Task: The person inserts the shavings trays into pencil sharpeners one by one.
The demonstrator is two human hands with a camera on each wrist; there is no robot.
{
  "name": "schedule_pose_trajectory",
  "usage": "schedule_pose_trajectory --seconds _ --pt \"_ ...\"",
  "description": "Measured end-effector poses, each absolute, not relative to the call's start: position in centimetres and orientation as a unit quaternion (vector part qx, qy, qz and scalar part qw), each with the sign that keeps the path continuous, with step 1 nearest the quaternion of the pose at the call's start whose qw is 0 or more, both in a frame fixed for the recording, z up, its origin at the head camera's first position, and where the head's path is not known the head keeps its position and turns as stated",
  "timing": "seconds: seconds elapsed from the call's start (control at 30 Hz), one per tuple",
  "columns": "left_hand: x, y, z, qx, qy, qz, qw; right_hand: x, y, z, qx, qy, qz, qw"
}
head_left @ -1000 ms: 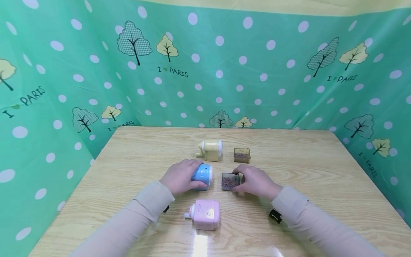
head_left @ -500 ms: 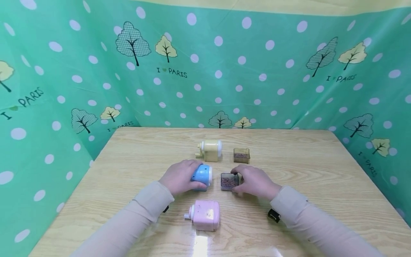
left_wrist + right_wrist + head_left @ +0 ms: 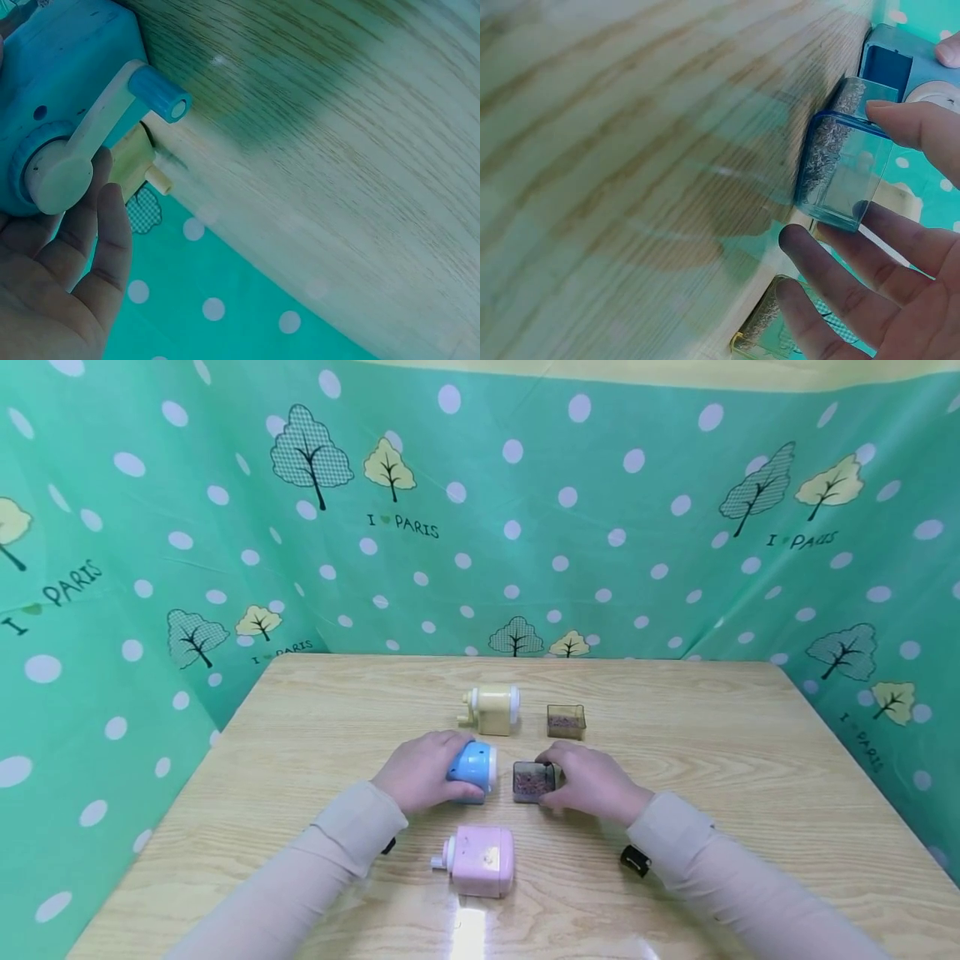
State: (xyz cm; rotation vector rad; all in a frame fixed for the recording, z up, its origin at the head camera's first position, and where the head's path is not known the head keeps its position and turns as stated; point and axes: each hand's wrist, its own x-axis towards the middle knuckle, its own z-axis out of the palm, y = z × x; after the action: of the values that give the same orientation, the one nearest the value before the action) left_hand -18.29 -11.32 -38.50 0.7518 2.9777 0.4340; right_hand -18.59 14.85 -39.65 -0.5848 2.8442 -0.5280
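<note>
In the head view my left hand point(image 3: 423, 770) grips a blue pencil sharpener point(image 3: 474, 765) from its left side. The left wrist view shows the sharpener's crank point(image 3: 97, 124) with its blue knob, my fingers beside the crank's hub. My right hand point(image 3: 592, 783) holds a clear shavings drawer point(image 3: 531, 782) between thumb and fingers, just right of the blue sharpener. Pencil shavings point(image 3: 829, 150) lie inside the drawer, and its far end faces the drawer opening point(image 3: 886, 69) in the blue sharpener in the right wrist view.
A yellow pencil sharpener point(image 3: 495, 709) stands behind the blue one, with a yellowish shavings drawer point(image 3: 566, 722) to its right. In front, nearer me, is a pink pencil sharpener point(image 3: 482, 861). All are on a wooden table point(image 3: 735, 735) walled by a green dotted curtain point(image 3: 420, 578).
My right hand has shifted slightly left with the clear drawer, nearer the blue sharpener. The left hand keeps its hold on the blue sharpener in the same place.
</note>
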Motion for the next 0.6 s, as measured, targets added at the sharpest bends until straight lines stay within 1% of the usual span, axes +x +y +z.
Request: schedule_pose_trajectory --seconds 0.6 --pt "-18.25 -11.36 -38.35 0.245 0.959 0.144 0.021 -18.80 14.15 -39.72 -0.196 0.960 -0.176 0.100"
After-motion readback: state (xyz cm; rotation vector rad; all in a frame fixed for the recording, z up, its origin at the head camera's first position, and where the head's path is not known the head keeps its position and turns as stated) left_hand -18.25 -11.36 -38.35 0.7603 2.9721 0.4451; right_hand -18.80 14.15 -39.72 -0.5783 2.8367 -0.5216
